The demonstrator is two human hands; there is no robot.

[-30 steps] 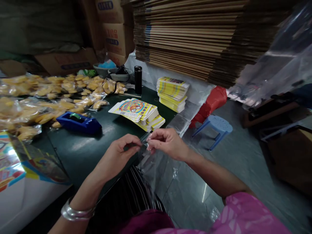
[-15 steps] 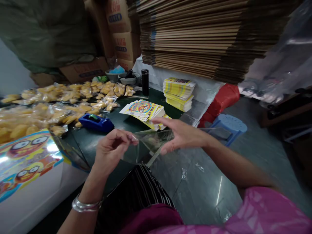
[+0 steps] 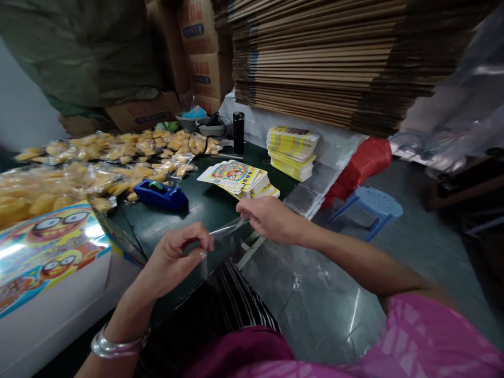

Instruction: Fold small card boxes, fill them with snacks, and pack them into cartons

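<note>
At far left, a box (image 3: 59, 247) is displaying goggle-eyed cartoon faces. The left hand (image 3: 169, 264) is pinching one end of some clear plastic film (image 3: 228, 228). Cartons (image 3: 208, 76) behind are bearing red characters, one reading 品, above blurred blue labels. The film is stretching over the table (image 3: 155, 226), before yellow cards (image 3: 234, 173) with illegibly small print; the right hand (image 3: 271, 218) is gripping its other end.

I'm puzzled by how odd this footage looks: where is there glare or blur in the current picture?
Head view: glare whitens a patch of the printed box, and a bright streak shows on the floor; head view: the clear film between left hand and right hand shows mainly as glints; head view: the far right is dark and blurred.
</note>
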